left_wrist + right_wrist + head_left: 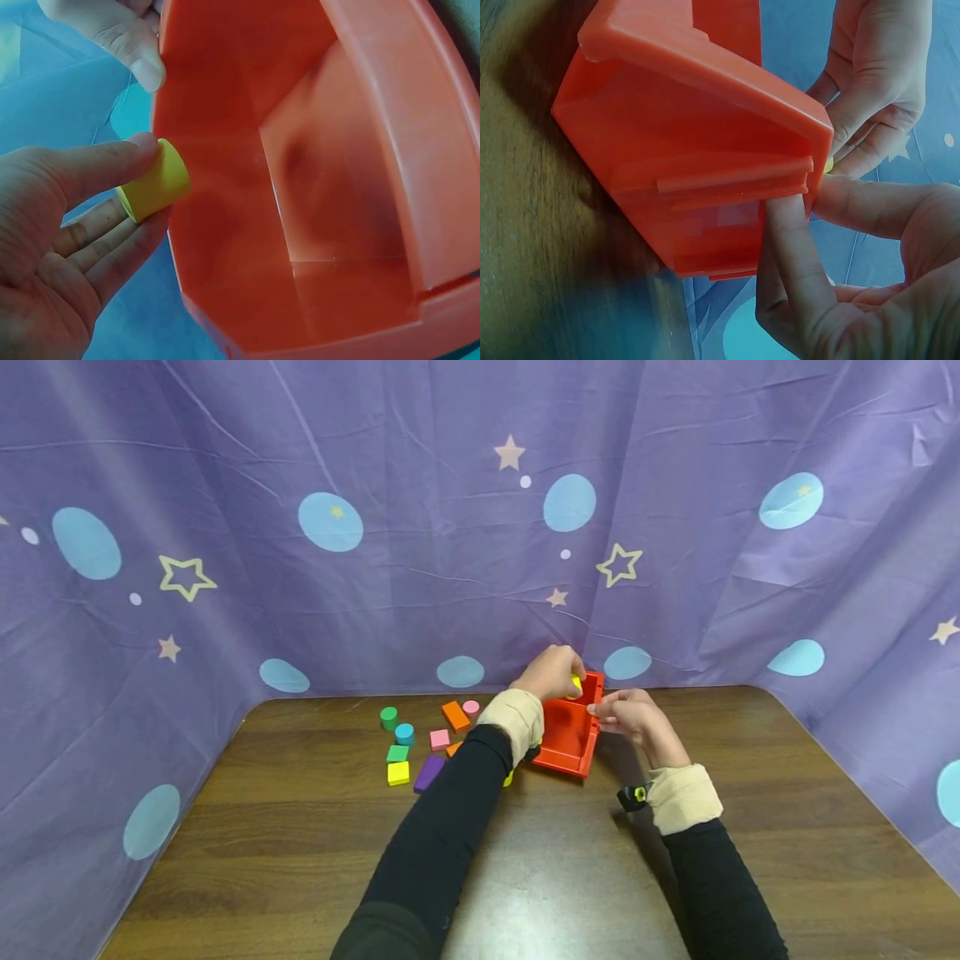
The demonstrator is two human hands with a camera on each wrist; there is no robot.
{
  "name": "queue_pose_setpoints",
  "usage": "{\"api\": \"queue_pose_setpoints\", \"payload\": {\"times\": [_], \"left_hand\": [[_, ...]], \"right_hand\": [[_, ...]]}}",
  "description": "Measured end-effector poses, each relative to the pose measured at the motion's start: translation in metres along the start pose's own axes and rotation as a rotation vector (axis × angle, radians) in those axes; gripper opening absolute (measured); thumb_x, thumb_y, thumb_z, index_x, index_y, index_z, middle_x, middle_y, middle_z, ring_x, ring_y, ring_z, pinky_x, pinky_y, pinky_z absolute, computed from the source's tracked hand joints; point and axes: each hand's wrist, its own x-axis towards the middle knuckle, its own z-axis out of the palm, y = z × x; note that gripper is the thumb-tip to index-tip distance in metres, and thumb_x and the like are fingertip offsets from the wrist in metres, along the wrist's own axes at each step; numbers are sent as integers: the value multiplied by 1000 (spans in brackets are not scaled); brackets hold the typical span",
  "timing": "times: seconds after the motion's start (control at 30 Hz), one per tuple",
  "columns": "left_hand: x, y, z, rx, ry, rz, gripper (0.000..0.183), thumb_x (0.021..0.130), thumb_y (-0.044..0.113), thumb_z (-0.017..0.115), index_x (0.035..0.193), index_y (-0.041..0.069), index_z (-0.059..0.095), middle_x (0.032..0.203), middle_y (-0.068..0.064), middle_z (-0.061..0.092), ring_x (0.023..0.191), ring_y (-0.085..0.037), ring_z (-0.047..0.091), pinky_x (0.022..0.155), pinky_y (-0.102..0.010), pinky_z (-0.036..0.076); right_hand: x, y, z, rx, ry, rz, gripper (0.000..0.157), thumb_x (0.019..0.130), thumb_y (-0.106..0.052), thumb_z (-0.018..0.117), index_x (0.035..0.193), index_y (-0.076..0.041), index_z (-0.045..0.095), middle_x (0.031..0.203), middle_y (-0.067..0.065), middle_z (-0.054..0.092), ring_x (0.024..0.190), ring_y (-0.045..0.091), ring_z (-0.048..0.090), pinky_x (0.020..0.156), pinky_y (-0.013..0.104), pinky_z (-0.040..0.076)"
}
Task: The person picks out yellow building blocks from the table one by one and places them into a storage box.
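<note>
My left hand (pixel 551 672) pinches a yellow cylinder block (pixel 156 184) between its thumb and fingers. It holds the block at the rim of an open red plastic bin (pixel 564 742); the left wrist view shows the bin's bare inside. My right hand (pixel 636 717) grips the bin's right side wall, thumb on the rim and fingers against the outside. From the right wrist view the ribbed outer wall (pixel 705 217) appears above the fingers, with the bin tilted in that view. A sliver of the yellow block shows behind the rim there.
Left of the bin lie loose blocks: a green cylinder (pixel 388 718), a blue cylinder (pixel 405 734), an orange block (pixel 455 717), a purple block (pixel 429 773), a yellow block (pixel 398 773) and several others. My left forearm hides some. A purple curtain (pixel 420 568) hangs behind the wooden table (pixel 285 852).
</note>
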Motion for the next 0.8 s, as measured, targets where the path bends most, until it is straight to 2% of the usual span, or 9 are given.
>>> {"api": "queue_pose_setpoints", "payload": {"times": [0.23,0.5,0.8], "left_hand": [[1,0,6,24,-13,-12,21,85,13,83,105,10,79,107,-1,75,93,-14,63,86,-23,53],[1,6,9,12,-33,-4,20,85,8,82,104,8,79,108,-3,76,97,-16,66,84,-24,54],[3,8,13,53,-73,-21,20,82,2,81,100,8,79,102,-2,76,88,-13,64,77,-23,54]], "right_hand": [[1,1,0,15,-2,3,8,96,3,60,102,5,54,75,-5,63,70,4,64,68,20,59],[1,0,-1,33,-5,3,7,96,4,58,100,4,52,76,-4,62,70,5,63,67,19,59],[-1,0,-1,32,-9,-7,4,95,7,55,99,5,55,76,-5,64,70,5,64,69,19,59]]}}
